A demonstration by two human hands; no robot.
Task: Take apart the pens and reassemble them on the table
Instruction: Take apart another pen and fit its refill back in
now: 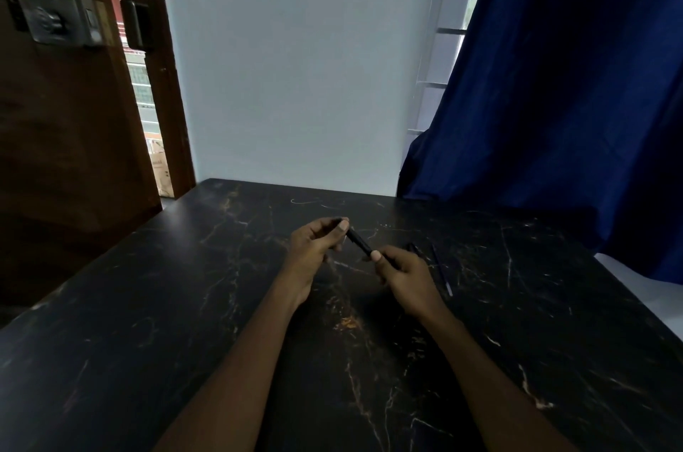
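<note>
A black pen (359,241) is held between both hands above the dark marble table (184,322). My left hand (314,248) pinches its far end with curled fingers and thumb. My right hand (403,276) grips its near end, thumb on top. Just right of my right hand, a thin dark refill (441,270) lies on the table, pointing toward me. A short black pen part (415,249) lies beside it, partly hidden by my fingers.
The table's far edge meets a pale wall (295,63). A blue curtain (573,81) hangs over the table's right rear corner. A brown wooden door (66,100) stands ajar at the left.
</note>
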